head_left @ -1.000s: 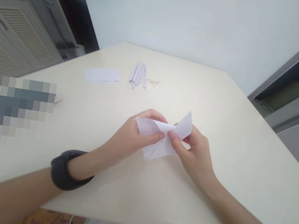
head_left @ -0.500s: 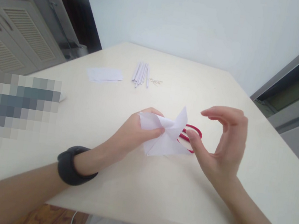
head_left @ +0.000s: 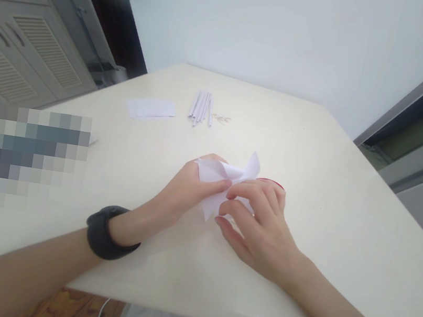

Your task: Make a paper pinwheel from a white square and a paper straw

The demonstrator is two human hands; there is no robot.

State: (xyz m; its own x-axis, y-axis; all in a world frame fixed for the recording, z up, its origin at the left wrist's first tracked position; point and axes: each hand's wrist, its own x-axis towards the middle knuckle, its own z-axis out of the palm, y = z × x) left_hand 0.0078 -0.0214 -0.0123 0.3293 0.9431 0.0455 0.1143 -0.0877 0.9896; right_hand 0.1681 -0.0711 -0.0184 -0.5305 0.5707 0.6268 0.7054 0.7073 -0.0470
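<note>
My left hand (head_left: 186, 189) pinches a folded white paper piece (head_left: 220, 173) between thumb and fingers, just above the cream table (head_left: 328, 197). My right hand (head_left: 255, 223) lies over the right part of the paper, its fingers curled and pressing on the paper's flaps. Behind my right hand only a thin arc of a red handle (head_left: 271, 182) shows, which looks like scissors. A black band (head_left: 105, 230) sits on my left wrist.
At the far side of the table lie a bundle of rolled white paper sticks (head_left: 201, 107), a flat white paper sheet (head_left: 151, 108) and a few small pins or clips (head_left: 220, 119). A blurred patch covers the left. A louvred cabinet (head_left: 16, 55) stands beyond the table.
My right hand let go of the paper and lifted open to the right, then came back down onto the paper and hid most of the red handle. My left hand kept its pinch.
</note>
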